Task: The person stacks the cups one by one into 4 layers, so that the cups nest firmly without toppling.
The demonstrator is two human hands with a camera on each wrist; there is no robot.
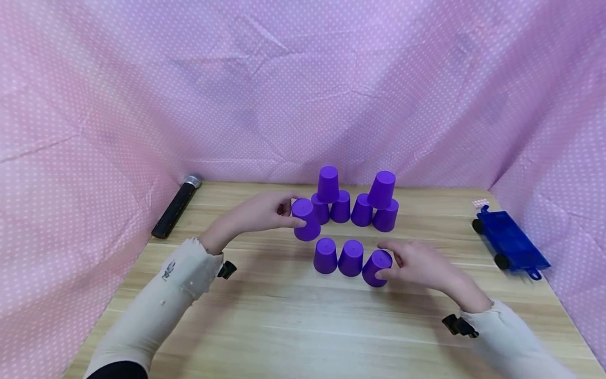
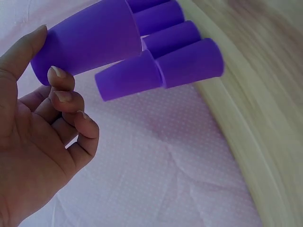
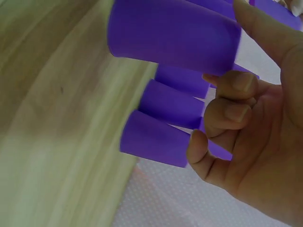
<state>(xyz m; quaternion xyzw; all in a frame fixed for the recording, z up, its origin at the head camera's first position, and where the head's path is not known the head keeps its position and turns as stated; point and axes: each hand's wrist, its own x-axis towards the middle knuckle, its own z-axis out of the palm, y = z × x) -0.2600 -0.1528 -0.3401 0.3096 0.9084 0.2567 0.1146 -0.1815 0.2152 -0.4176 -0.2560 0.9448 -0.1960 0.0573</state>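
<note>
In the head view my left hand (image 1: 262, 213) pinches an upside-down purple cup (image 1: 306, 223) between thumb and fingers, left of the back cups. The left wrist view shows that cup (image 2: 94, 38) gripped near its narrow base, the other fingers curled loosely below. My right hand (image 1: 423, 268) holds another purple cup (image 1: 376, 271), slightly tilted, at the right end of a front row. Beside it stand two more upside-down cups, a middle one (image 1: 351, 258) and a left one (image 1: 325, 256). Behind, one cup (image 1: 328, 184) sits across a left pair and another (image 1: 382, 189) across a right pair.
A black microphone (image 1: 176, 209) with a silver head lies at the table's left edge. Toward the right edge is a blue toy trailer (image 1: 513, 239) with black wheels. Pink dotted cloth (image 1: 303, 95) hangs around the wooden table (image 1: 303, 337).
</note>
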